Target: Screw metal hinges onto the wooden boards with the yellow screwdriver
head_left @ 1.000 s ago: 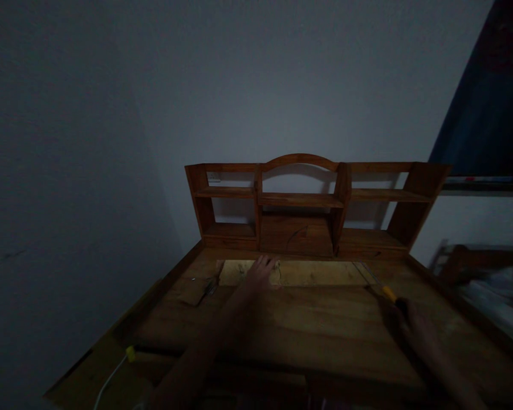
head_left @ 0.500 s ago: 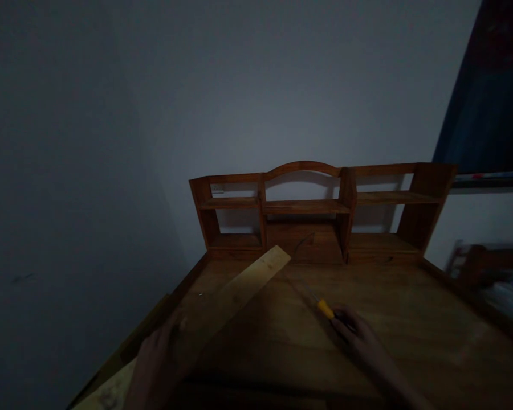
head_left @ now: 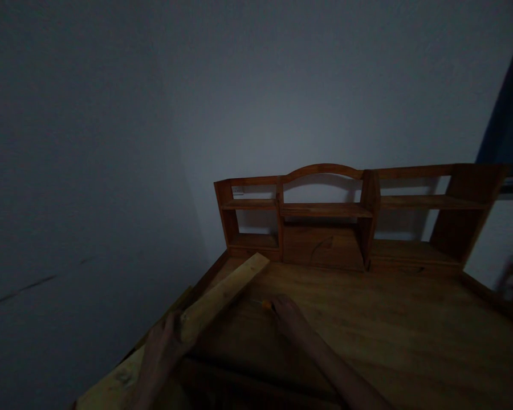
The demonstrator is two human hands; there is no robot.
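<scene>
A long pale wooden board (head_left: 222, 296) runs from the lower left up across the desk, its far end near the desk's back left. My left hand (head_left: 165, 341) is closed around its near side, partly hiding it. To the right of the board, low over the desk top, my right hand (head_left: 287, 316) is closed on a screwdriver with a yellow handle (head_left: 267, 306). Its thin shaft points left toward the board; the tip is too dim to make out, and whether it touches the board I cannot tell.
The wooden desk top (head_left: 367, 330) spreads out to the right. Along its back edge stands a wooden shelf unit (head_left: 325, 210) against a pale wall (head_left: 256, 85). A dark panel (head_left: 511, 114) shows at the far right. The light is dim.
My right hand has moved left with the screwdriver, closer to the board. The screwdriver's shaft now points more to the left. The view has turned left a little.
</scene>
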